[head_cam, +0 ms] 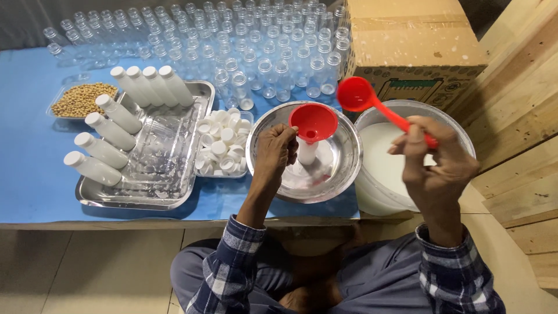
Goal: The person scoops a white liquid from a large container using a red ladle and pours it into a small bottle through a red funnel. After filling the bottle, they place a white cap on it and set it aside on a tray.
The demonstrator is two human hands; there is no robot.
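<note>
A blue-topped bench (35, 174) is standing against a wooden wall, crowded with empty clear bottles (244, 40) along its back edge. Near the front edge, a steel bowl (349, 157) is holding a small white bottle (307, 152) with a red funnel (313, 122) sitting in its neck. The left hand (276, 150) is gripping the bottle just under the funnel. The right hand (433, 160) is pinching the handle of a red ladle (356, 94), raised over a white bucket (372, 192) of milky liquid at the bench's right end. Filled, capped bottles (110, 131) are lying in a steel tray (174, 192) beside white caps (224, 142).
</note>
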